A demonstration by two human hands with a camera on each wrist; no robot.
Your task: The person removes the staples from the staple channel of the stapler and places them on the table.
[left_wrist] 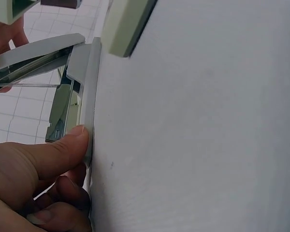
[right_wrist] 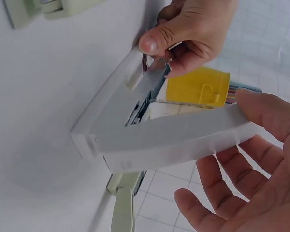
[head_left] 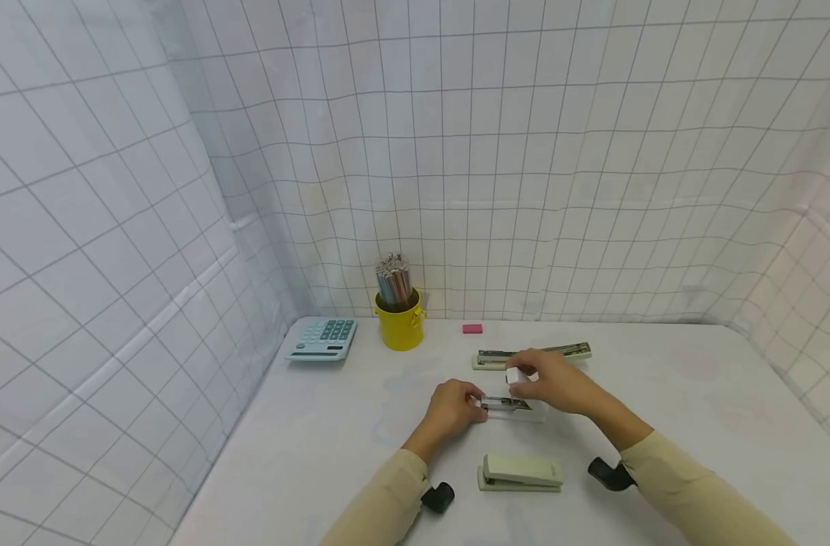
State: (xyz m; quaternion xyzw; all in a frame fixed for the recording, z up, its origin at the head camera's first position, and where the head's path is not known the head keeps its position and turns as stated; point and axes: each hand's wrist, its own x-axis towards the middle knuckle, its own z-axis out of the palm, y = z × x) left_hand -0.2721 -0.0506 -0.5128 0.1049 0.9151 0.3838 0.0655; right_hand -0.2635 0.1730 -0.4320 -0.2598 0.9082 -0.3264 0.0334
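Note:
A white stapler [head_left: 534, 414] lies on the table, its top arm swung up from the base and a thin spring [right_wrist: 183, 103] stretched across the gap. My left hand [head_left: 453, 406] pinches the front end of its base, thumb on top, as the left wrist view shows. With my right hand [head_left: 554, 381] I hold the free end of the raised arm [right_wrist: 179, 135] between thumb and fingers. Nearer to me sits a closed pale green stapler [head_left: 521, 470]. Just behind the right hand lies another pale green stapler [head_left: 571, 350], opened out, partly hidden by that hand.
At the back stands a yellow bucket [head_left: 402, 330] of pencils [head_left: 394, 282], with a pink eraser [head_left: 472, 329] to its right. A light blue calculator [head_left: 321, 339] lies at the back left. White gridded cloth [head_left: 524, 189] hangs behind the table.

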